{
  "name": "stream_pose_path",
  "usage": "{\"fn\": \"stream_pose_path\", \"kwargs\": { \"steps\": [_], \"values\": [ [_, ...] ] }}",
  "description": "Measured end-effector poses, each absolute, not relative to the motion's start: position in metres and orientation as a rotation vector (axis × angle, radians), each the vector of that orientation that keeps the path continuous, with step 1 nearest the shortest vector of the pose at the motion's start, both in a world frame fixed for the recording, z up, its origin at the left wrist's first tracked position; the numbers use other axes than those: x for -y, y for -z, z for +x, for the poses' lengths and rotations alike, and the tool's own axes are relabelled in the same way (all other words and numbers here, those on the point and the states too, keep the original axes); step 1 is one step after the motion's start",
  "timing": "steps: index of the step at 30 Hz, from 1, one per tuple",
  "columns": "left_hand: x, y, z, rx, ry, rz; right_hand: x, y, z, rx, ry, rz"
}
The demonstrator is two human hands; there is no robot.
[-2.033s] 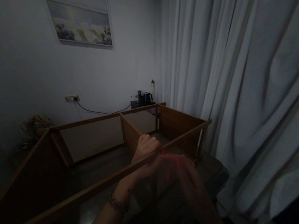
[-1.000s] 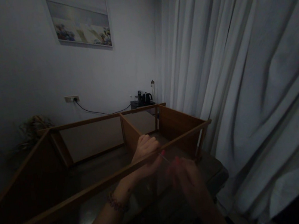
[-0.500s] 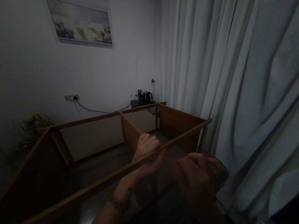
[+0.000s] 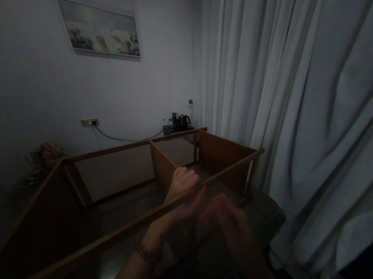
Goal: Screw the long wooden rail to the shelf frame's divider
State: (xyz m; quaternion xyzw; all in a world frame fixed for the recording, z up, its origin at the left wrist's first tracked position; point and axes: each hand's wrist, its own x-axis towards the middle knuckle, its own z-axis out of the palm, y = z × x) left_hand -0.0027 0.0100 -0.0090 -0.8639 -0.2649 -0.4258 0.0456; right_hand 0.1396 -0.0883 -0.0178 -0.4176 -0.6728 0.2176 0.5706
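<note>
Sides and divider point(image 4: 162, 164) already joined, the open wooden cabinet frame point(image 4: 224, 152) lies on the floor by the curtain point(image 4: 299, 93), left hand point(image 4: 181, 182) clasping its front rail point(image 4: 100, 245), the blurred right hand point(image 4: 228, 227) beside it, grip unclear.

Left hand point(image 4: 180, 186) clasping wooden frame point(image 4: 100, 242), right hand point(image 4: 229, 228) blurred beside

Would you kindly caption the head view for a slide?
Left hand grips a wooden frame; blurred right hand hovers beside it, by grey curtains.
</note>
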Motion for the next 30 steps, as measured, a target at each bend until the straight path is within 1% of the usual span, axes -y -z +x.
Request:
{"fn": "stream_pose_path", "kwargs": {
  "steps": [3, 5, 7, 9, 11, 14, 16, 18, 19, 23, 25, 27, 30],
  "values": [
    [-0.010, 0.009, -0.003, 0.812, 1.292, -2.643, 0.086, 0.019, 0.143, 1.519, -0.704, -0.957],
    [-0.010, 0.009, -0.002, 0.805, 1.293, -2.642, 0.086, 0.021, 0.145, 1.523, -0.686, -0.950],
    [-0.011, 0.010, -0.002, 0.794, 1.298, -2.640, 0.088, 0.023, 0.146, 1.549, -0.483, -0.987],
    [-0.012, 0.011, -0.002, 0.787, 1.307, -2.635, 0.090, 0.024, 0.146, 1.614, -0.180, -1.034],
    [-0.012, 0.012, -0.002, 0.774, 1.318, -2.629, 0.090, 0.026, 0.147, 1.694, 0.055, -1.044],
    [-0.013, 0.012, -0.001, 0.745, 1.337, -2.617, 0.087, 0.027, 0.149, 1.747, 0.242, -1.018],
    [-0.012, 0.012, -0.001, 0.724, 1.367, -2.589, 0.084, 0.028, 0.152, 1.731, 0.284, -1.009],
    [-0.012, 0.011, -0.001, 0.716, 1.384, -2.565, 0.082, 0.030, 0.154, 1.699, 0.167, -0.977],
    [-0.011, 0.011, -0.001, 0.717, 1.383, -2.562, 0.081, 0.030, 0.153, 1.668, 0.026, -0.955],
    [-0.008, 0.008, -0.003, 0.722, 1.355, -2.587, 0.077, 0.033, 0.145, 1.355, -0.761, -0.806],
    [-0.007, 0.007, -0.003, 0.725, 1.369, -2.585, 0.076, 0.034, 0.140, 1.198, -1.005, -0.700],
    [-0.007, 0.007, -0.003, 0.725, 1.387, -2.576, 0.077, 0.035, 0.135, 1.116, -1.075, -0.652],
    [-0.007, 0.007, -0.002, 0.705, 1.396, -2.564, 0.082, 0.036, 0.132, 1.111, -0.952, -0.752]
  ]
}}
